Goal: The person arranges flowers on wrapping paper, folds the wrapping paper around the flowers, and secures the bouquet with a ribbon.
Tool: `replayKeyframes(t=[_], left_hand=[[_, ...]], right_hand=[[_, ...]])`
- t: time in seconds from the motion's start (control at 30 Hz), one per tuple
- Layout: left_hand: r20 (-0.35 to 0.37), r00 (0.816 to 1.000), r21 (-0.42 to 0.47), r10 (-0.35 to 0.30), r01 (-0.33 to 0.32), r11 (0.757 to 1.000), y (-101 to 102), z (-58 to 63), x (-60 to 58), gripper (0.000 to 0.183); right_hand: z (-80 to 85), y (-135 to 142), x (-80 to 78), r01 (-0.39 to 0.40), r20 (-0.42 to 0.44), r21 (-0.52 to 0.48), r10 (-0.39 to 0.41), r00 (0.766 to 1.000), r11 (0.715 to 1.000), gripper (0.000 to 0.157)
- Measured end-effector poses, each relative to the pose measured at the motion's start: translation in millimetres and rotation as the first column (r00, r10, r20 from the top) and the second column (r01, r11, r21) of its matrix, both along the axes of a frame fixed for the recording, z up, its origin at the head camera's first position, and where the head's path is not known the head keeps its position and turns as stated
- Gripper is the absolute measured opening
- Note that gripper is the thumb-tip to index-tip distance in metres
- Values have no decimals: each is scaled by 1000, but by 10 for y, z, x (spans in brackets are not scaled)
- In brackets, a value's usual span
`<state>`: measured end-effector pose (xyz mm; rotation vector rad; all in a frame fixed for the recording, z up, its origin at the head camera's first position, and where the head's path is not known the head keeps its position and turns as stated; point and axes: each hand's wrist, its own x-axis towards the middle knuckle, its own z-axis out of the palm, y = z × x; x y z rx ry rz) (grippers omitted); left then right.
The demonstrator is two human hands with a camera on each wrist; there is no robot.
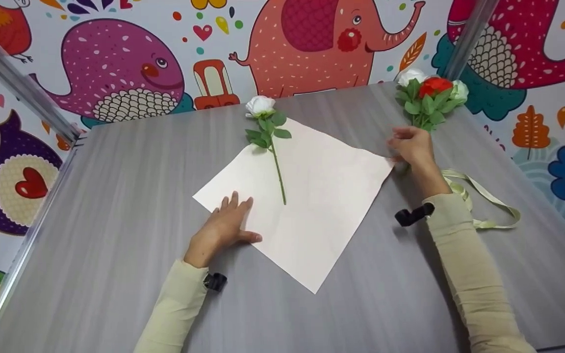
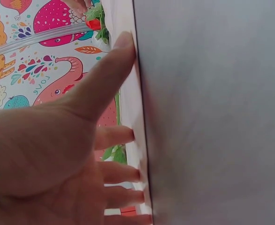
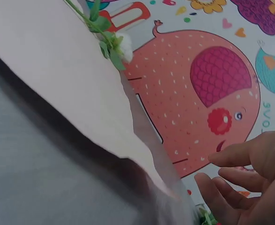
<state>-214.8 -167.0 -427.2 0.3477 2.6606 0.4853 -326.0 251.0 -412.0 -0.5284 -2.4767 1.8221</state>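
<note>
A square sheet of pale paper (image 1: 326,181) lies turned cornerwise on the table, and one white rose (image 1: 261,106) with a green stem rests across it. My left hand (image 1: 223,228) presses on the paper's lower-left edge with fingers and thumb spread; in the left wrist view the fingertips meet the sheet. Close by the right corner is my right hand (image 1: 416,147), its fingers loosely bent with nothing between them. In the right wrist view that hand (image 3: 249,180) stands apart from the paper (image 3: 71,79), whose corner lifts off the tabletop.
Several more roses, one of them a red rose (image 1: 434,87), lie in a bunch at the back right, beyond my right hand. A pale green ribbon (image 1: 493,198) lies looped beside my right sleeve. Cartoon-printed walls (image 1: 130,63) border the grey table (image 1: 130,206).
</note>
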Motion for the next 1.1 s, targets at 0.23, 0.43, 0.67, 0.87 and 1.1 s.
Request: replayKeyframes(t=[0.23, 0.43, 0.67, 0.87, 1.1], left_hand=[[10, 1000, -2, 7, -7, 1000, 3, -5, 9, 93], [2, 1000, -4, 0, 0, 1000, 13, -4, 4, 93], [4, 1000, -10, -1, 1, 1000, -2, -1, 8, 94], [-8, 1000, -15, -10, 10, 1000, -4, -4, 5, 93], [-12, 1000, -12, -17, 16, 1000, 2, -2, 12, 93]], right_hand=[[-14, 160, -11, 15, 29, -27, -14, 999, 1000, 47], [12, 323, 13, 45, 87, 89, -53, 995, 995, 51], [-24, 437, 48, 77, 151, 128, -96, 984, 989, 56], [-111, 422, 19, 36, 146, 214, -68, 987, 976, 54], [-200, 441, 16, 37, 165, 273, -85, 983, 961, 54]])
